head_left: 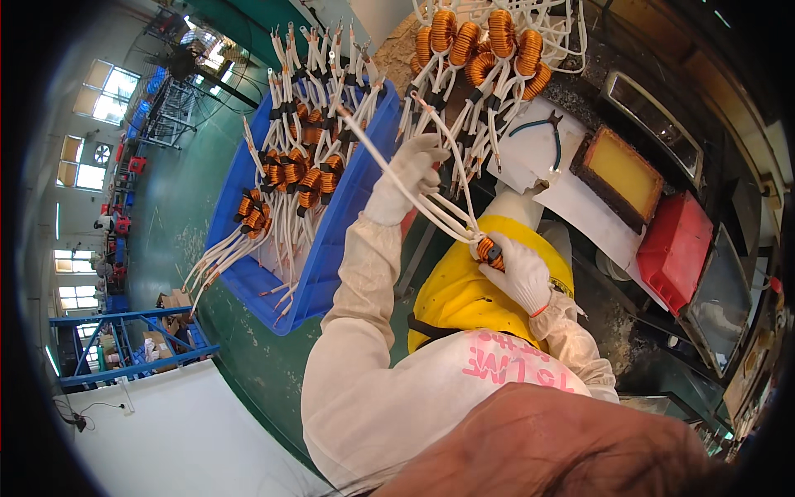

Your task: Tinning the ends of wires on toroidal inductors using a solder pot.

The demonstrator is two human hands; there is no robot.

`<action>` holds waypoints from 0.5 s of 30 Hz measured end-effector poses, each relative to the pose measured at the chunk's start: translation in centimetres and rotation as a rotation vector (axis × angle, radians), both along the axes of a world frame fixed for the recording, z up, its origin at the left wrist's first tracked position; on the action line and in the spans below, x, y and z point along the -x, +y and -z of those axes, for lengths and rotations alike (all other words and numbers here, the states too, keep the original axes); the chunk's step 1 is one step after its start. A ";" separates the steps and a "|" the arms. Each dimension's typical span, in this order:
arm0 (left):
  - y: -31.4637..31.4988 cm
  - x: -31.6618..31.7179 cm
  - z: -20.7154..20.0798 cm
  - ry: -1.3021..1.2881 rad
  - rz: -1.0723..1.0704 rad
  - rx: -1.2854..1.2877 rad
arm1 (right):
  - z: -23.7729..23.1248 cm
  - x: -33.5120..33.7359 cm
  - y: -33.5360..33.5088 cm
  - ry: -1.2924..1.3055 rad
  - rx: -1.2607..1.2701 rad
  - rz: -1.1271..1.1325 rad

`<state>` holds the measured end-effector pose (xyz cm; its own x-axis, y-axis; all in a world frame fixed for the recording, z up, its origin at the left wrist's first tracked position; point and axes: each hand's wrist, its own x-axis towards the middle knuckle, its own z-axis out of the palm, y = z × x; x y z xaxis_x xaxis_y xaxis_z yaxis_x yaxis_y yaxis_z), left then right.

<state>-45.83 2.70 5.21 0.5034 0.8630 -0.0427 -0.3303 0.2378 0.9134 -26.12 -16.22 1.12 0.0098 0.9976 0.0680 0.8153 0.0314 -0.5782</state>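
Note:
My gloved right hand (pixel 525 277) is closed around a toroidal coil (pixel 489 251) with copper-coloured winding, held above my lap. Several long white lead wires (pixel 447 222) run from this coil up and left to my gloved left hand (pixel 411 176). The left fingers are curled about the wires; the exact grip is partly hidden. One lead reaches past the hand to the upper left, and another loops up beside it with its bare tip free.
To the left, a blue crate (pixel 330 286) holds several coils with white leads. More coils (pixel 502 33) lie on the bench ahead. Blue-handled pliers (pixel 556 142), a framed yellow block (pixel 623 176) and a red bin (pixel 672 248) are at right. Yellow cloth (pixel 447 290) covers my lap.

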 end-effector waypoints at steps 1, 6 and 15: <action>-0.1 -1.3 -1.1 0.038 0.001 -0.020 | -0.1 0.0 -0.1 -0.014 -0.003 0.005; 0.2 -4.1 -2.9 0.110 -0.003 -0.086 | -0.2 0.1 -0.2 -0.027 -0.057 -0.015; 1.9 -2.5 -1.0 0.661 -0.346 -0.287 | -0.4 -0.2 0.0 0.021 -0.068 -0.018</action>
